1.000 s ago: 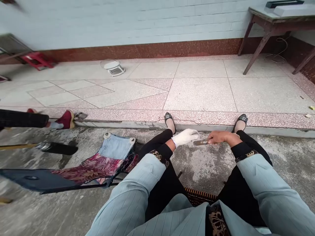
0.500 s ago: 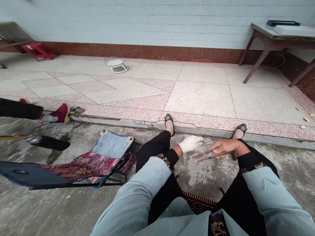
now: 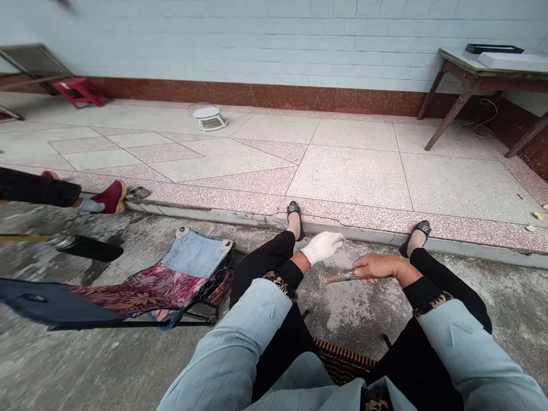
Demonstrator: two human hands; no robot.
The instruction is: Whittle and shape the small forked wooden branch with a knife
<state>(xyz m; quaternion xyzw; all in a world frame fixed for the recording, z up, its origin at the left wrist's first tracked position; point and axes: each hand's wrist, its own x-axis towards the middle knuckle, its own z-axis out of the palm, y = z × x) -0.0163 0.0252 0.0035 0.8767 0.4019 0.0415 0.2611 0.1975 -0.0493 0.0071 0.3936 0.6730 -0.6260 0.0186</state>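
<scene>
A white knitted glove covers my left hand point(image 3: 323, 247), which is held out over the concrete between my knees. Its fingers are bent and pressed together, and whatever may be in them is hidden. My bare right hand point(image 3: 377, 267) is closed around a brown stick-like tool with a metal band point(image 3: 336, 277). The tool points left, with its free end below the gloved hand and apart from it. Its exact kind is unclear.
A low folding chair point(image 3: 141, 288) with patterned cloth stands at left, near a dark flask point(image 3: 88, 248) and another person's red shoe point(image 3: 110, 197). Ahead runs a raised tiled step point(image 3: 342, 171) with a white stool point(image 3: 209, 116), a red stool point(image 3: 79, 91) and a wooden table point(image 3: 479, 71).
Both hands have shifted slightly left, the right one also a little downward with the tool. The tool lies nearer to level and looks sharper. The camera view has tilted slightly.
</scene>
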